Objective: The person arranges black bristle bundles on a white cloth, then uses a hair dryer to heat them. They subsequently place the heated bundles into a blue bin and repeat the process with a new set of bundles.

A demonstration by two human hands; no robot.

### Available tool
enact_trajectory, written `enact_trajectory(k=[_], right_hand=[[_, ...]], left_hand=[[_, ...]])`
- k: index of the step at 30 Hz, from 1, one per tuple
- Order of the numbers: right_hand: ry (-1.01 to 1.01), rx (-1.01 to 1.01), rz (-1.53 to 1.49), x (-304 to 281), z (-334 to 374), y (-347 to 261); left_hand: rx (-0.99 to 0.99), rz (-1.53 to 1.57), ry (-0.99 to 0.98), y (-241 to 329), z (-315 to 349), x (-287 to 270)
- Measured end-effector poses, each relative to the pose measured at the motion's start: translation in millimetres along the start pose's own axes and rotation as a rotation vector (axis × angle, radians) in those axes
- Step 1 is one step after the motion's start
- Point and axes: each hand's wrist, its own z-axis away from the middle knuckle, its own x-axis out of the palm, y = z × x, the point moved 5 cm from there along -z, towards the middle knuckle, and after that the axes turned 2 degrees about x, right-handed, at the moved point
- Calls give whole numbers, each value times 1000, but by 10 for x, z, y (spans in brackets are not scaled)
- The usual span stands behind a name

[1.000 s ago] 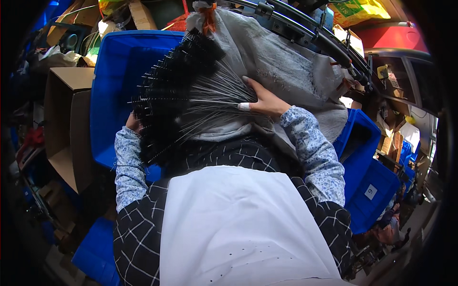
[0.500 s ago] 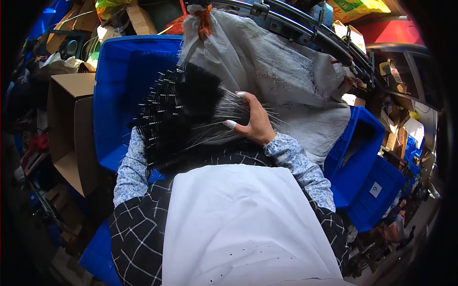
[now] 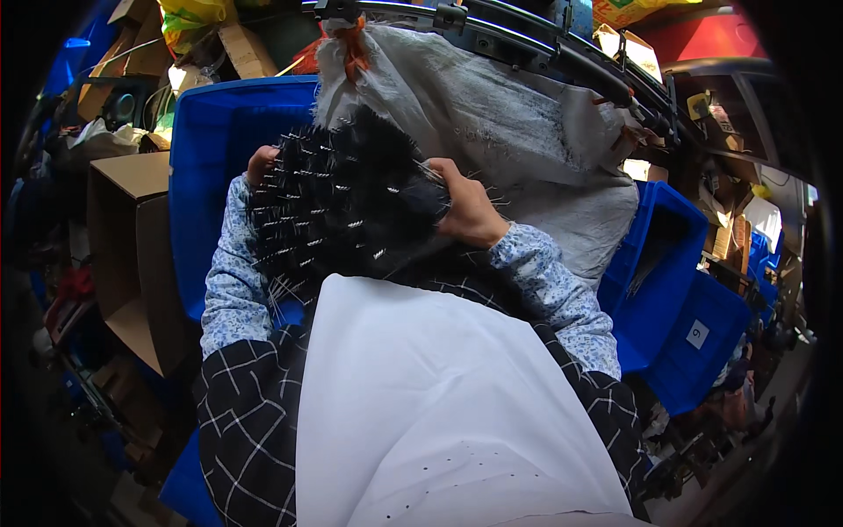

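A thick bundle of black twisted-wire brushes point(image 3: 342, 198) hangs in front of my lap, its bristly ends and bright wire tips turned toward me. My right hand point(image 3: 470, 209) is wrapped round the bare wire stems at the bundle's right end, thumb and fingers closed on them. On the left edge of the bundle my left hand point(image 3: 262, 164) grips from the side. Most of its fingers are hidden behind the bristles. A few wire ends point(image 3: 285, 294) stick out low, near my left forearm.
An open blue bin point(image 3: 198, 193) is behind the bundle at the left, beside a cardboard box point(image 3: 127, 255). A whitish woven sheet point(image 3: 518, 123) hangs from a metal rail point(image 3: 527, 44) ahead. More blue bins point(image 3: 645, 272) stand at the right. White cloth point(image 3: 439, 378) covers my lap.
The bundle has tilted so its brush tips face me more and its wire stems are mostly hidden. My left hand has risen into view, and the right hand's fingers have closed further round the stems.
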Motion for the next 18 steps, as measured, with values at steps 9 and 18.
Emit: enact_trajectory(k=[9,18], right_hand=[[444,-249,187,-144,-221,-243],[449,-249,162,-159,-244,-342]], left_hand=[[65,-27,-146,641,-184,133],[41,180,41,-291,76,-456]])
